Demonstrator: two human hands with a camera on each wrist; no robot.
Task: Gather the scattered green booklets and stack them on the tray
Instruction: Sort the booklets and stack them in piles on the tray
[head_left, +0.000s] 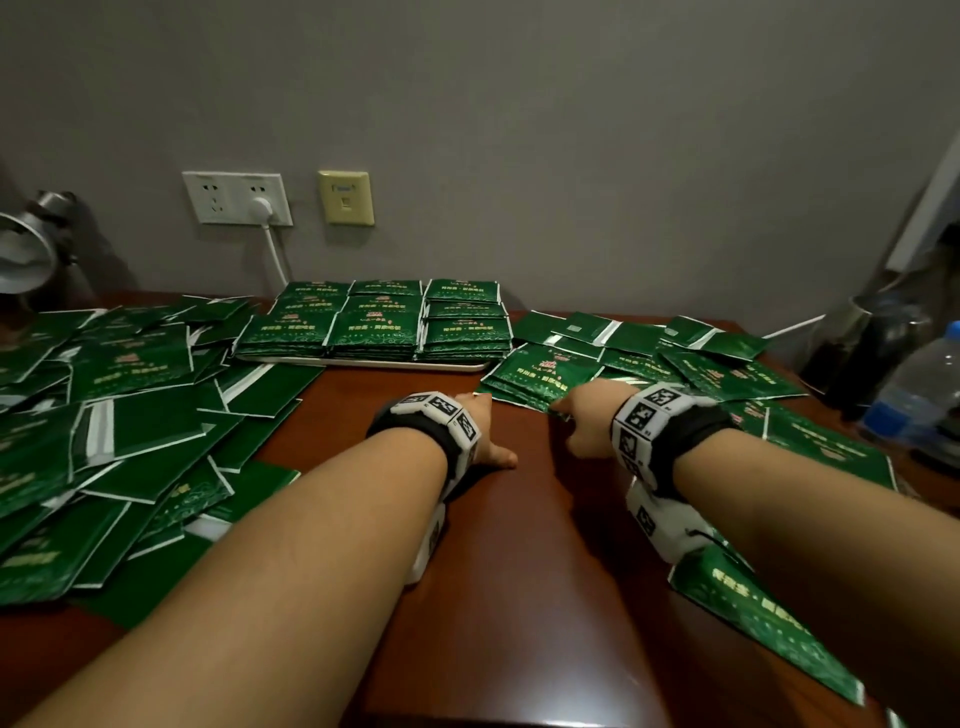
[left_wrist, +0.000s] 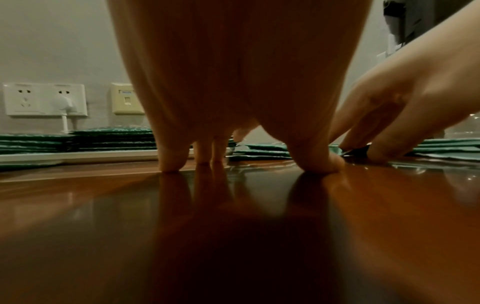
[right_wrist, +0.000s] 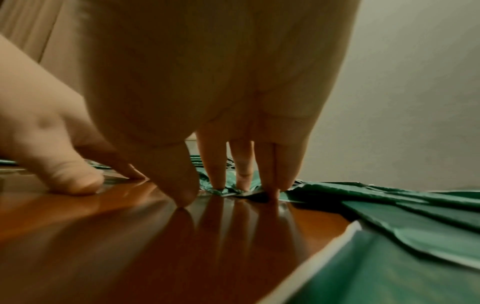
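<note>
Green booklets (head_left: 376, 327) lie in neat stacks on a white tray (head_left: 363, 362) at the back centre. More booklets are scattered in a left heap (head_left: 130, 415) and a right heap (head_left: 727, 374). My right hand (head_left: 576, 415) reaches the near edge of the right heap's front booklets (head_left: 540, 374). In the right wrist view its fingertips (right_wrist: 218, 185) press on that crumpled booklet edge (right_wrist: 228, 190) and its thumb tip rests on the wood. My left hand (head_left: 485, 426) stands beside it on straight fingertips (left_wrist: 172, 164) on the bare tabletop and holds nothing.
The brown wooden table (head_left: 519, 571) shows bare between the heaps. A water bottle (head_left: 919, 384) and a dark kettle (head_left: 872, 338) stand at the right edge, and a metal lamp (head_left: 26, 249) at the far left. A plugged wall socket (head_left: 236, 197) is behind the tray. One booklet (head_left: 753, 613) lies under my right forearm.
</note>
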